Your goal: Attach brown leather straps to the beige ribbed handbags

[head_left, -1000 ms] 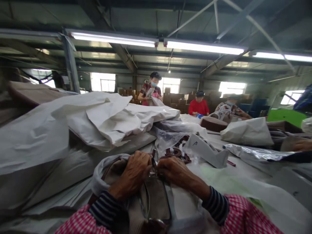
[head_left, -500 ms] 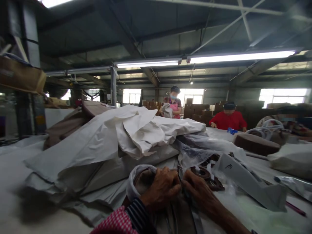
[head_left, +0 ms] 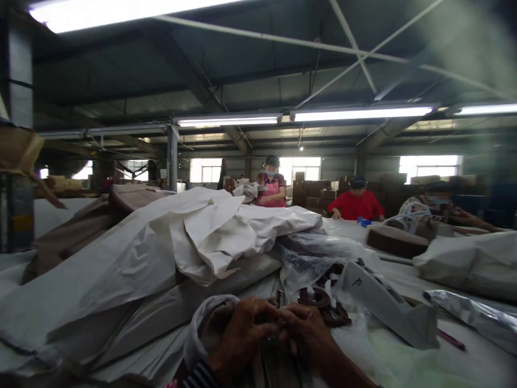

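Observation:
Low in the middle, my left hand (head_left: 246,328) and my right hand (head_left: 309,331) meet with curled fingers and pinched tips. Whatever lies between the fingertips is hidden or too small to name. Below them is a grey-brown fabric piece (head_left: 269,369) with dark lines down it, partly covered by the hands. Beside my left hand curves a pale rolled rim (head_left: 193,337) around brown fabric. Just beyond my right hand are brown strap-like coils (head_left: 317,297).
A heap of white sheets (head_left: 137,258) rises ahead and left. To the right are a grey-white open box (head_left: 383,307), clear plastic wrap (head_left: 307,258), a purple-pink stick (head_left: 451,340) and a silvery packet (head_left: 476,315). Several people work across the table, one wearing red (head_left: 355,205).
My hands have come together, fingertips now touching or nearly so; before, a small gap separated them. The view has tilted upward and shifted right.

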Available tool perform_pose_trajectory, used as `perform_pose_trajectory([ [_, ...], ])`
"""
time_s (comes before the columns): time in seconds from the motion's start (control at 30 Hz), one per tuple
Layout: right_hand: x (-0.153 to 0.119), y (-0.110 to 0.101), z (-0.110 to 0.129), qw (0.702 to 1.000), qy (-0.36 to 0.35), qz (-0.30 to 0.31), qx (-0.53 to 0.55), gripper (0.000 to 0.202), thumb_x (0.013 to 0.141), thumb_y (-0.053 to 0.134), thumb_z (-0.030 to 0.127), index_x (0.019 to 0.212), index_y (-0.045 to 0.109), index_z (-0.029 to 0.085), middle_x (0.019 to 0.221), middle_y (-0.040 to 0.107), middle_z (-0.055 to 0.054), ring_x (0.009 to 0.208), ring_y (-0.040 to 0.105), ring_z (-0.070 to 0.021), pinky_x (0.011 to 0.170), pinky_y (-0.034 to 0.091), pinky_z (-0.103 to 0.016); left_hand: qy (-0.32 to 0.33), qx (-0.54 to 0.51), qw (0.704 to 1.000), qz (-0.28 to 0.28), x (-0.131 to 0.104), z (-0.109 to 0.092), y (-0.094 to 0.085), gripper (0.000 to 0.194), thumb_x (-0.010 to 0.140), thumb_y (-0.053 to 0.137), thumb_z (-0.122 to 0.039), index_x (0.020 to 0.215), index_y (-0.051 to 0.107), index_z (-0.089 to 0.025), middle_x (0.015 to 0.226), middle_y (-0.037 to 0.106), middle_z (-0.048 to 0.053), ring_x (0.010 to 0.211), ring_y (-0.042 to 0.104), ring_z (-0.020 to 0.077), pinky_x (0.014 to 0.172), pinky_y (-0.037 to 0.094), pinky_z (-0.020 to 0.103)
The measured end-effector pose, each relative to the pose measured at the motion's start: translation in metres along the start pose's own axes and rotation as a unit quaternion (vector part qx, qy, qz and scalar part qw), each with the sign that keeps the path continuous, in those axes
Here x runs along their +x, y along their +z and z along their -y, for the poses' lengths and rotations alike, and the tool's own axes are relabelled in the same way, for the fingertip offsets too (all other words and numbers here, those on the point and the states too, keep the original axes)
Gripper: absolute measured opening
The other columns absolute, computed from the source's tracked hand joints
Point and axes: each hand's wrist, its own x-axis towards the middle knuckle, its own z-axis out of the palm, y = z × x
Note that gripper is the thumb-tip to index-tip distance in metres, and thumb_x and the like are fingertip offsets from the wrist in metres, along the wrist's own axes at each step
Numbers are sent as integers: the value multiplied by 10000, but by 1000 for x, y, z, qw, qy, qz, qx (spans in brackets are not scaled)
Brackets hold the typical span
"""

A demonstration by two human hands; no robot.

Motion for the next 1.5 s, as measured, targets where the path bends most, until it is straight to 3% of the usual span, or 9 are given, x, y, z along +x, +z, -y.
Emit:
perform_pose_trajectory([
  [0.1, 1, 1, 1, 999, 7, -13, 50, 505, 716, 875, 592, 863, 769, 121, 781, 733, -78, 568, 659, -130, 429, 416, -182, -3, 30, 999, -19, 1, 2, 1, 160, 812, 676, -278, 879, 806, -215, 943, 768, 34, 967, 687, 236, 917, 477, 333],
  [0.2, 2, 3, -2, 997, 15, -49, 65, 536, 636, 920, 573, 820, 709, 116, 750, 725, -77, 541, 667, -152, 392, 410, -188, 4, 117, 993, -18, -1, 8, 1, 160, 877, 637, -314, 853, 775, -235, 953, 737, 30, 997, 662, 243, 945, 459, 355],
  [0.4, -1, 10, 0, 995, 25, -82, 54, 575, 602, 925, 596, 801, 615, 156, 710, 725, -66, 529, 662, -160, 379, 404, -183, 26, 152, 988, -25, -6, 15, 3, 162, 946, 639, -394, 936, 703, -246, 1039, 702, 29, 1053, 626, 250, 989, 471, 385],
  [0.6, 2, -1, -10, 998, 52, -32, 6, 585, 658, 860, 700, 741, 587, 190, 633, 657, -17, 442, 529, -98, 388, 338, -186, 7, 169, 985, -44, -3, 16, 10, 57, 870, 754, -267, 908, 757, -224, 1038, 720, 35, 1061, 633, 240, 1032, 429, 389],
  [0.7, 7, -9, -21, 997, 67, -24, -19, 567, 716, 792, 736, 728, 598, 204, 575, 616, -11, 385, 424, -80, 390, 256, -206, -10, 181, 983, -42, 2, 19, 12, 106, 837, 805, -280, 932, 796, -234, 1060, 737, 41, 1071, 642, 247, 1026, 425, 393],
  [0.9, 5, -9, -23, 996, 74, -29, -30, 544, 738, 787, 709, 709, 619, 192, 537, 596, -3, 354, 362, -53, 405, 200, -198, -10, 201, 979, -15, 7, 18, 12, 85, 816, 846, -304, 890, 832, -265, 976, 745, 32, 1032, 648, 243, 995, 408, 394],
  [1.13, -2, 3, -7, 994, 57, -54, -73, 571, 681, 844, 688, 697, 629, 160, 524, 614, -1, 373, 409, -58, 378, 239, -184, -3, 213, 977, -3, 0, 5, 7, 81, 836, 741, -218, 899, 791, -207, 1005, 695, 52, 1041, 616, 249, 971, 409, 394],
  [1.3, -11, 13, 3, 995, 28, -80, -55, 539, 683, 869, 637, 703, 639, 151, 574, 665, -12, 388, 464, -64, 375, 257, -178, 4, 189, 982, 5, -3, -2, 2, 122, 832, 641, -188, 866, 758, -189, 953, 689, 44, 1004, 617, 243, 921, 434, 369],
  [1.5, -14, 15, 10, 998, 13, -67, -14, 472, 698, 888, 559, 707, 667, 141, 598, 687, -10, 403, 509, -61, 357, 287, -160, 9, 166, 986, 34, 1, -5, -1, 127, 837, 612, -206, 816, 730, -165, 873, 675, 43, 909, 608, 236, 856, 434, 354],
])
